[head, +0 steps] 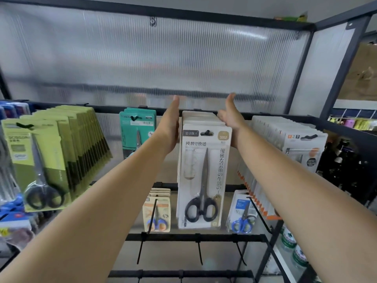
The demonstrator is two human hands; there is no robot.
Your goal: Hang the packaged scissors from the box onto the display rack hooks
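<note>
Here, a stack of packaged scissors [202, 170] with cream cards and black handles is seen hanging from a black hook [207, 132] on the upper rail [106, 108] of the display rack, roughly in the middle of the view. The left hand [170, 127] is held flat against the left edge of the stack, its fingers straight and pointing up past the rail. The right hand [231, 117] is laid against the upper right edge of the stack, fingers stretched out and the thumb raised; nothing is gripped by either hand. The stack is thus flanked by the two open palms, touching or nearly touching on both sides.

To the left, a long row of green scissor packs [59, 152] is hung on the same rail, and between it and the left forearm a few teal packs [137, 127] are hung. To the right, a row of white packs [293, 144] is hung near the right forearm. On a lower rail, a small orange-carded pack with blue-handled scissors [156, 211] is hung below and to the left of the cream stack, and another blue-handled pair in a white pack [241, 211] below and to the right. Bare black hooks [200, 252] are seen on the rail beneath. A ribbed translucent panel [153, 58] is fitted behind the rack.
</note>
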